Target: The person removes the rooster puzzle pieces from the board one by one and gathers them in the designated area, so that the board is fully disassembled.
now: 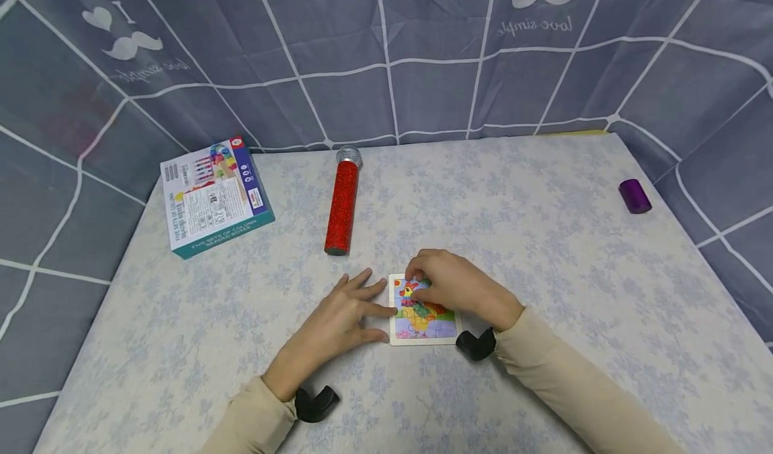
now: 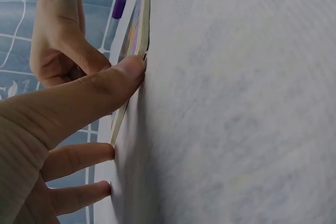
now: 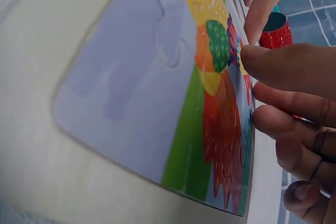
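- Two hands work at the jigsaw puzzle (image 1: pixel 425 324), which lies flat in its pale frame (image 1: pixel 392 338) on the surface (image 1: pixel 543 226), just below the middle of the head view.
- The left hand (image 1: pixel 341 316) grasps nothing: its fingers are spread, with the index finger on the frame's left edge and the thumb against that edge lower down. This is a sound brace; light sideways pressure should be enough to stop the frame sliding.
- The right hand (image 1: pixel 453 281) reaches over the puzzle's upper part with bent fingers, thumb and fingertips down at the picture. Whether it pinches a piece or merely presses, I cannot tell, since the hand hides the spot.
- Judging by the seams, the visible lower pieces sit together, so care belongs at the upper side, beneath the right hand.
- A piece there is best lined up with its tabs first, then pushed straight down with a flat fingertip; pressing at a slant could lift its neighbours.
- Tilting the right wrist back a little would uncover the bird's head and the upper right corner for checking.
- The red microphone (image 1: pixel 342 206), above the left hand, and the box (image 1: pixel 211 202), at the left of the frame, leave room to work.
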`<state>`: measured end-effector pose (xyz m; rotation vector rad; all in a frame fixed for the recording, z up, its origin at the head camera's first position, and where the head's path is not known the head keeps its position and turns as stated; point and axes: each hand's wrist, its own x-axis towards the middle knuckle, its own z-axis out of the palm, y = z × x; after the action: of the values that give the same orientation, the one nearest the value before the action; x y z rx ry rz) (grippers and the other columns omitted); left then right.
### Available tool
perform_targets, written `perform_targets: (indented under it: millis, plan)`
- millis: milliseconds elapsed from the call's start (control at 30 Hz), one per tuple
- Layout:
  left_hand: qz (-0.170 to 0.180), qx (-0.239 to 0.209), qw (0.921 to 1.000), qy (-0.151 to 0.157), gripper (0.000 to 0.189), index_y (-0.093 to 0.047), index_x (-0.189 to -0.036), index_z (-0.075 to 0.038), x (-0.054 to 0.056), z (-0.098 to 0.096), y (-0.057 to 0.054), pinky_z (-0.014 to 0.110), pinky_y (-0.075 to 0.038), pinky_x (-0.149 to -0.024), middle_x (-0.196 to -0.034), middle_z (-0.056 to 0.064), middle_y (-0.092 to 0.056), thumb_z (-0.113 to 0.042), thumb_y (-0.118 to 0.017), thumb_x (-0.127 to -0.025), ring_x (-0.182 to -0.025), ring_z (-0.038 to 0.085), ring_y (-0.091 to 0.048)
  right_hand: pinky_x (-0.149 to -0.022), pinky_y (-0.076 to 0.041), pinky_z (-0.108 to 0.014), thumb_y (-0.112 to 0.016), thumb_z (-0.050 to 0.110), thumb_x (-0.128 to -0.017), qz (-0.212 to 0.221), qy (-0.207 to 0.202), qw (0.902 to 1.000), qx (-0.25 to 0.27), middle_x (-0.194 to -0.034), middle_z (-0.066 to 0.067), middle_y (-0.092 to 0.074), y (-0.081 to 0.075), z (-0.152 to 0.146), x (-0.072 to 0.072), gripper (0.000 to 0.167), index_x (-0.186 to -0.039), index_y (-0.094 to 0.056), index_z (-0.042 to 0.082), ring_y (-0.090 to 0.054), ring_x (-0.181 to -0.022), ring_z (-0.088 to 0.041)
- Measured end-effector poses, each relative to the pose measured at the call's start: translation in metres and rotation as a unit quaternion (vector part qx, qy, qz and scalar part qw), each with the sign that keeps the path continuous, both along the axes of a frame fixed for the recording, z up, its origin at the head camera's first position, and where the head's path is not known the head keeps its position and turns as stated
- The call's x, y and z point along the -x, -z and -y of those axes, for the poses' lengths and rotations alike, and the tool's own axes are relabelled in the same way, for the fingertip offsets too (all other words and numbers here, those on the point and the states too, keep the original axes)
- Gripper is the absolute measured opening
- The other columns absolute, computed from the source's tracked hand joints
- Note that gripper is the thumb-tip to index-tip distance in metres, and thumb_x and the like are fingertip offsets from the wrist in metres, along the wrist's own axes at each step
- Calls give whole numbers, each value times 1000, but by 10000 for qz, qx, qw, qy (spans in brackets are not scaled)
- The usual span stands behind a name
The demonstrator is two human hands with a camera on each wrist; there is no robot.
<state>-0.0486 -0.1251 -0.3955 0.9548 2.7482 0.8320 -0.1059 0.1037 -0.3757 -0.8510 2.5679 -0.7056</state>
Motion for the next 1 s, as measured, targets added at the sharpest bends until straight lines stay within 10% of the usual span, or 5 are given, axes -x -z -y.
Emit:
perform_targets:
  millis: [600,1000]
  plan:
    - [88,-16,9999,48,37,-78,-108,-12,-2,-3,-1,76,-23,-101,-137,20,-55,-26,-85,-75,-138,46,-35,-65,-48,-27,-77,12,-85,-313,116,9976,-610,-95,0,-65,-7,14,-2,16,-99,-71,7,-53,-74,-11]
    - [13,54,10000,59,41,-77,-111,-15,-1,-6,0,77,-25,-99,-136,20,-56,-26,-86,-73,-137,48,-35,-57,-47,-26,-80,9,-82,680,346,9951,-627,-78,1,-61,-12,20,9,19,-95,-68,5,-56,-59,-13]
